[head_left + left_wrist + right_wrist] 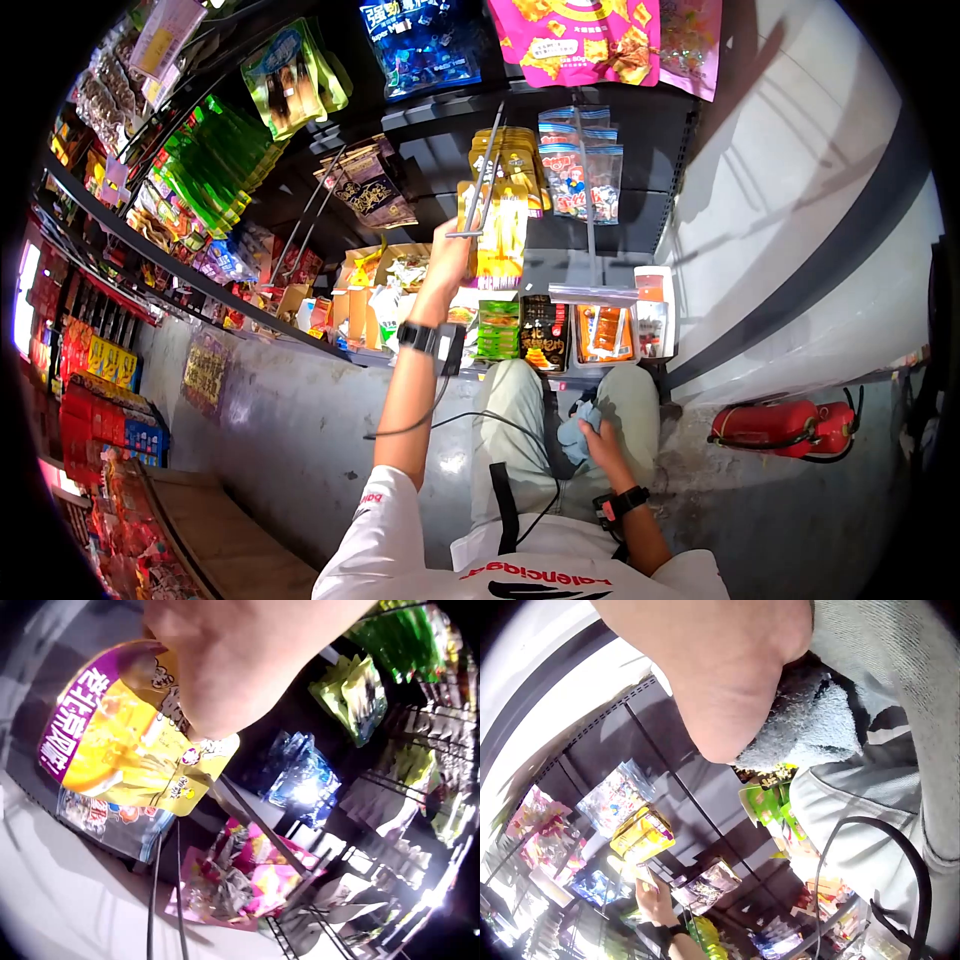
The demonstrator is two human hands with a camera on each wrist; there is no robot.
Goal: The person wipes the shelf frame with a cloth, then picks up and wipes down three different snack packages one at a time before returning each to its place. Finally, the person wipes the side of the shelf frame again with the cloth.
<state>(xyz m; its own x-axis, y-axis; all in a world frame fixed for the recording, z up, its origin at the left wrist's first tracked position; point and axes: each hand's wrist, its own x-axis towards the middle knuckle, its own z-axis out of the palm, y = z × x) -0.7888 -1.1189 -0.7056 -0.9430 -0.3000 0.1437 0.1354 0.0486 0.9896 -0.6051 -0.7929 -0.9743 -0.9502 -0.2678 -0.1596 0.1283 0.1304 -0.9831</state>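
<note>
My left hand [448, 258] reaches up to the rack and grips a yellow snack bag [502, 228] by its side edge, just by a metal hook [480, 190]. Close up in the left wrist view, the same bag shows a purple band and a food picture, and the hand [232, 667] covers one end of it. More yellow bags [512, 150] hang behind it. Low over my lap, my right hand [603, 447] holds a bunched grey-blue cloth [574, 432]. In the right wrist view the cloth [810, 724] looks fluffy, and its fingers are largely hidden.
Blue-and-clear bags [582, 170] hang to the right, dark purple bags [370, 185] to the left. Below stand a green pack [498, 330], a black pack [545, 335] and a clear tub [604, 335]. Fire extinguisher [780, 428] lies on the floor at right; a black cable [500, 418] crosses my lap.
</note>
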